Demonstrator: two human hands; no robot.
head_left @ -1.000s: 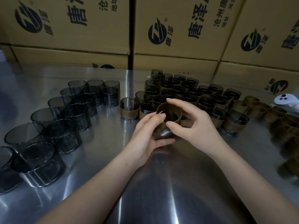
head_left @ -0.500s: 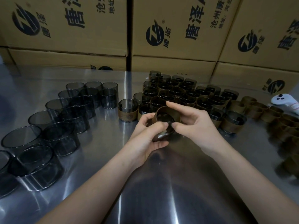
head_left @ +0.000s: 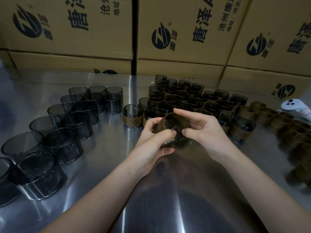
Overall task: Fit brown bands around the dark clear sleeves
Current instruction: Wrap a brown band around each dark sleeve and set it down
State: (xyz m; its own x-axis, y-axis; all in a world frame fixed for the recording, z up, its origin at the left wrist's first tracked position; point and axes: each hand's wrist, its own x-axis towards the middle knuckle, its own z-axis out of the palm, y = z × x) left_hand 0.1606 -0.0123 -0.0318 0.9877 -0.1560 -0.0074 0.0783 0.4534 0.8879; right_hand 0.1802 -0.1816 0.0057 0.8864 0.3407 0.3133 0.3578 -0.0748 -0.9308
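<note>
Left hand curled round dark clear sleeve, thumb laid on near rim; sleeve held tilted just above steel table, centre. Right hand pinched on brown band, forefinger at far edge, thumb at near. Band judged partly seated: best pushed down evenly all round, without sleeve being squeezed. Bare sleeves grouped left, banded ones far centre, spare bands right, white controller far right.

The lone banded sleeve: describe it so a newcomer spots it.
On the steel table, bare dark sleeves stand left and a banded cluster stands centre. Between them, beyond the left hand, stands one banded sleeve. It is the leftmost sleeve wearing a brown band.
</note>
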